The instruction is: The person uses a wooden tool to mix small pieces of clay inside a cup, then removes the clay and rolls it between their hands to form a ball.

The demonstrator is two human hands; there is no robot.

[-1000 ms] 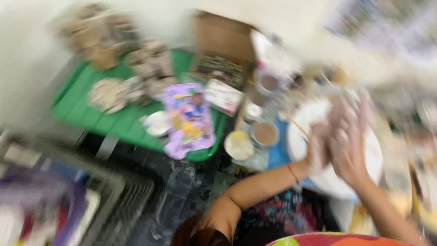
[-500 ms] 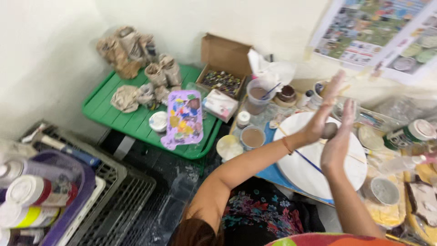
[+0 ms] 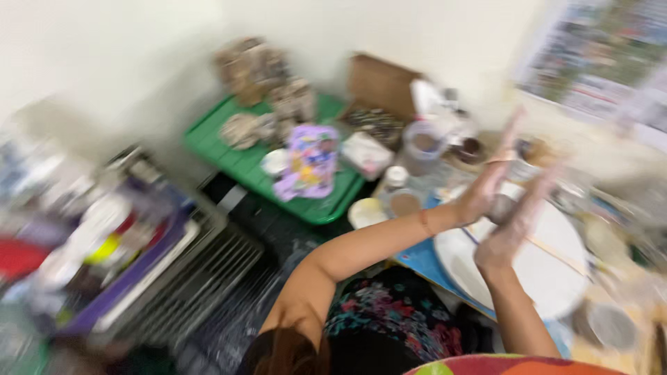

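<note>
Item: grey lump [image 3: 501,208], pressed between my palms above the round white board [image 3: 549,271]. My left hand [image 3: 486,187] and right hand [image 3: 517,219] were flat, fingers straight, clamped on it. Green tray [image 3: 229,156] well apart, left.

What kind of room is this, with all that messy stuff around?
Probably a pottery or craft corner at home. The hands press a small grey lump above a round white board, pale shaped pieces sit on a green tray, and small jars stand nearby.
</note>
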